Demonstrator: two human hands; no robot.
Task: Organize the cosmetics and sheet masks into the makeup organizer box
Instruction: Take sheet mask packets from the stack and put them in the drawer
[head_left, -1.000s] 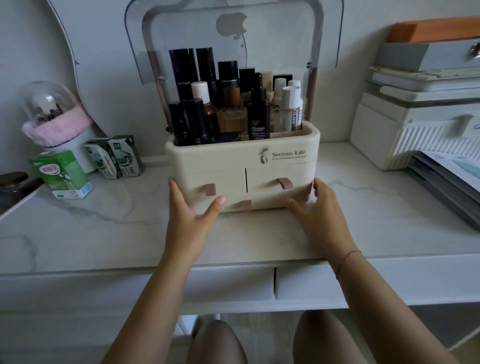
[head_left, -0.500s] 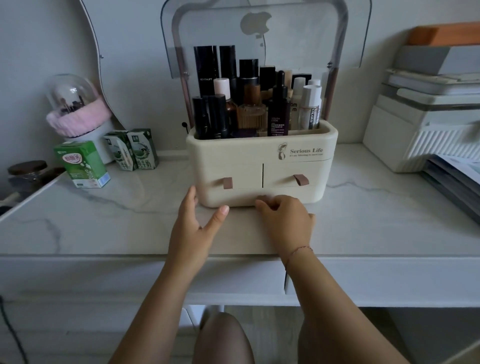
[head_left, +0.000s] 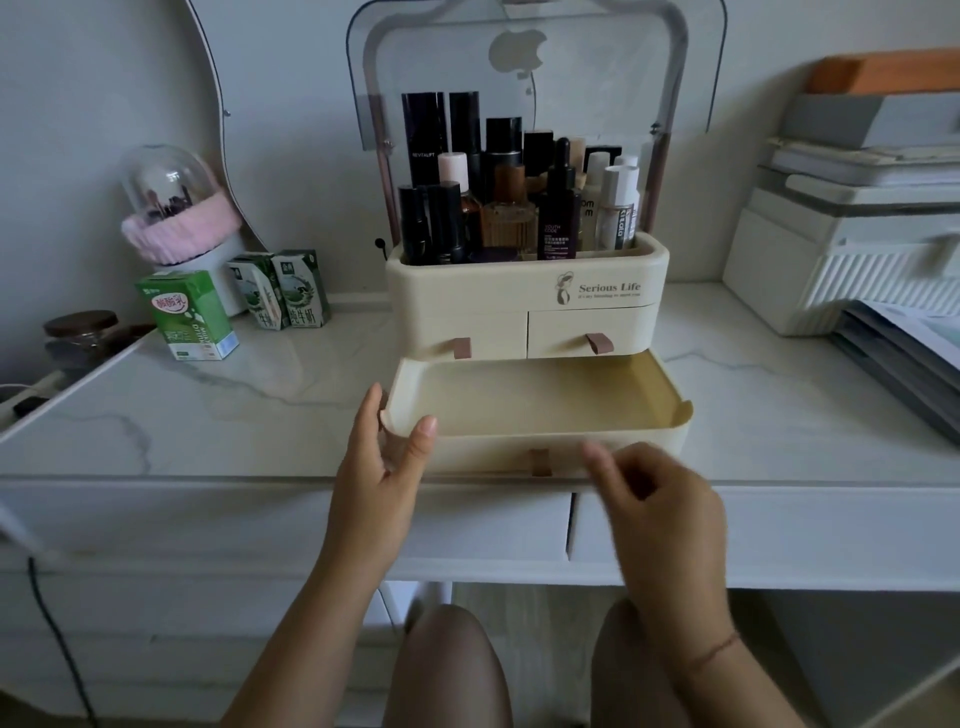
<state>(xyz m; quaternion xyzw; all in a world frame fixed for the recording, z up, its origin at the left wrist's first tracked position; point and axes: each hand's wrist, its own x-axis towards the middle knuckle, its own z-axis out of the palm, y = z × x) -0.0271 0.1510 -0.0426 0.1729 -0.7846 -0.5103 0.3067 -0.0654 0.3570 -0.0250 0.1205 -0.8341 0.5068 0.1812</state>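
Observation:
The cream makeup organizer box (head_left: 483, 296) stands on the white marble desk with its clear lid (head_left: 535, 57) raised. Several dark and white cosmetic bottles (head_left: 519, 197) stand upright in its top compartment. Its wide bottom drawer (head_left: 540, 400) is pulled out toward me and holds nothing. My left hand (head_left: 384, 462) touches the drawer's front left corner, thumb on the rim, fingers straight. My right hand (head_left: 654, 499) hovers blurred just in front of the drawer, right of its brown pull tab (head_left: 540, 462), fingers loosely curled and holding nothing. No sheet masks are in view.
Three green drink cartons (head_left: 234, 312) and a pink-based glass dome (head_left: 176, 208) stand at the left. A mirror (head_left: 228, 130) leans on the wall. A white ribbed case with stacked boxes (head_left: 841, 249) and dark folders (head_left: 904, 358) fill the right. Desk drawers (head_left: 498, 525) sit below.
The bottom drawer has been pulled out toward me by the right hand, which has since let go of the tab. The left hand shifted to the drawer's left corner.

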